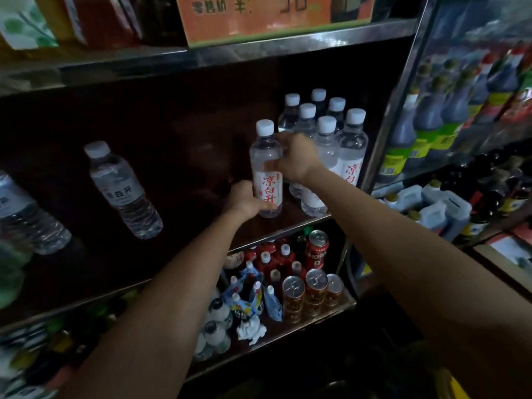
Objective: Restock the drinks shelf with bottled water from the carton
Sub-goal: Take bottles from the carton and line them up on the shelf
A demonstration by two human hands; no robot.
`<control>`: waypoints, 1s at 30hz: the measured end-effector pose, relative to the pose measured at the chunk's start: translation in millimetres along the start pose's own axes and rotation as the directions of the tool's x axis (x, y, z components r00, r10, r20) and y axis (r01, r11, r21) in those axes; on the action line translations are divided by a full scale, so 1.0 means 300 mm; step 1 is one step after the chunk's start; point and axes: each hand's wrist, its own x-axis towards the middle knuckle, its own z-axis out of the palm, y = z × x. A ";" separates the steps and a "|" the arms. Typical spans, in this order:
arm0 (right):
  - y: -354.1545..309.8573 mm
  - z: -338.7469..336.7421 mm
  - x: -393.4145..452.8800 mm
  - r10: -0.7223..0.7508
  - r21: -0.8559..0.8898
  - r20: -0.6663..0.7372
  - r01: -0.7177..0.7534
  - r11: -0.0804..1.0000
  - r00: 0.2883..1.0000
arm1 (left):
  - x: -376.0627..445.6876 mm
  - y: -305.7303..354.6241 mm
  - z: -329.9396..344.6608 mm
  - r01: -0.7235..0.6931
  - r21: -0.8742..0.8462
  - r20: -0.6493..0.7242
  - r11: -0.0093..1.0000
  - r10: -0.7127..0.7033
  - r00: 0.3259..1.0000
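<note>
Hands grip one water bottle (266, 168): left (247, 198) at base, right (296, 161) round its middle.

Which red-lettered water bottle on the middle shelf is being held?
The red-lettered bottle standing apart, left of the cluster of bottles: left hand grips its base, right hand its shoulder. The clustered ones go unheld.
</note>
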 end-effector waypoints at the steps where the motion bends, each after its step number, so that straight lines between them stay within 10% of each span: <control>1: 0.002 -0.008 0.027 -0.009 -0.079 -0.011 0.008 0.997 1.000 | 0.026 0.007 0.002 0.002 0.010 -0.005 1.000 -0.002 1.000; 15: -0.029 -0.003 0.288 -0.018 -0.500 -0.108 -0.039 0.865 0.994 | 0.272 0.073 0.015 0.078 0.036 -0.105 0.996 -0.074 0.992; 30: -0.035 0.000 0.221 -0.033 -0.261 -0.251 -0.035 0.965 0.967 | 0.149 0.001 0.013 0.182 -0.144 -0.062 0.973 -0.192 0.979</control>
